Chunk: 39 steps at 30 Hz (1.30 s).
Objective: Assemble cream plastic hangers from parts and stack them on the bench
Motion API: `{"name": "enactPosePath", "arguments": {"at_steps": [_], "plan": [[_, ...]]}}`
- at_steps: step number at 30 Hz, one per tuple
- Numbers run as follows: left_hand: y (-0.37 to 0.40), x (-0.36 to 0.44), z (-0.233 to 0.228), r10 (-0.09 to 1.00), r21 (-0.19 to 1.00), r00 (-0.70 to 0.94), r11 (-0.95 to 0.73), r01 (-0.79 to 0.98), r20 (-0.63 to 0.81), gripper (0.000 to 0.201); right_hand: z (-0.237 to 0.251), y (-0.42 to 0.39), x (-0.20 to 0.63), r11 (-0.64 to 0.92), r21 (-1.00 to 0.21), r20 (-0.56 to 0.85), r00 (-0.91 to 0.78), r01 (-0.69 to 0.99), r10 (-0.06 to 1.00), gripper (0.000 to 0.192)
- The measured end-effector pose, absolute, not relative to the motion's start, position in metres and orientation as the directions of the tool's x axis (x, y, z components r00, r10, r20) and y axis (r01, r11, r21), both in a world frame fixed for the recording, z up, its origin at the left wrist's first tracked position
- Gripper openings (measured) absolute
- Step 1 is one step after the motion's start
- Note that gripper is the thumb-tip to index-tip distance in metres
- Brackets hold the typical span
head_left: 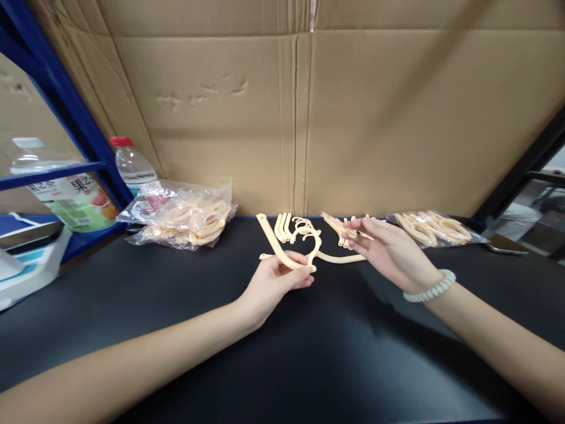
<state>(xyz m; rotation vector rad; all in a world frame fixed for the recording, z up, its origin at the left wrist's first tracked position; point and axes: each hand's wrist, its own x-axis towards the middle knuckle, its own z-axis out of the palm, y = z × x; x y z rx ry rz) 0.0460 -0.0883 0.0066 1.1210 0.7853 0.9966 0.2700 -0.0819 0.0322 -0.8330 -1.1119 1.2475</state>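
Observation:
My left hand point(276, 280) pinches a cream plastic hanger piece point(276, 242), a curved arm that rises up and away to the left above the black table point(176, 330). My right hand point(388, 250), with a pale bead bracelet point(430, 287) on the wrist, holds a small cream plastic part point(348, 231) between its fingertips. Between and behind the hands lie several loose cream hanger pieces point(295, 227), and a long curved piece point(339, 257) rests on the table under the right fingers.
A clear bag of cream parts point(189, 218) lies at the back left and another bag point(435, 228) at the back right. Two bottles point(132, 168) stand by a blue shelf frame point(66, 112). A cardboard wall point(309, 118) closes the back.

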Motion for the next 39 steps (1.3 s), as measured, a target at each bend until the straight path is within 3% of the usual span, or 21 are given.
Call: {"name": "enactPosePath", "arguments": {"at_steps": [9,17,22,29,39], "plan": [[-0.087,0.044,0.006,0.911,0.971,0.411,0.114,-0.208,-0.019,0.025,0.01,-0.092,0.246,0.084,-0.975,0.1,-0.068,-0.205,0.993,0.03],[-0.085,0.042,0.005,0.885,0.982,0.465,0.079,-0.17,0.01,0.023,0.003,-0.097,0.238,0.014,-0.945,0.083,-0.2,-0.328,0.976,0.054],[-0.083,0.04,0.004,0.853,0.981,0.521,0.075,-0.178,0.029,0.02,0.004,-0.098,0.236,0.053,-0.969,0.116,-0.259,-0.24,0.959,0.026],[-0.082,0.038,0.006,0.833,0.981,0.551,0.069,-0.181,0.043,0.018,0.003,-0.099,0.236,0.174,-0.972,0.217,-0.315,-0.159,0.924,0.022],[-0.081,0.038,0.009,0.809,0.986,0.582,0.023,-0.164,0.078,0.012,0.002,-0.101,0.235,0.206,-0.971,0.235,-0.306,-0.124,0.923,0.023]]}}
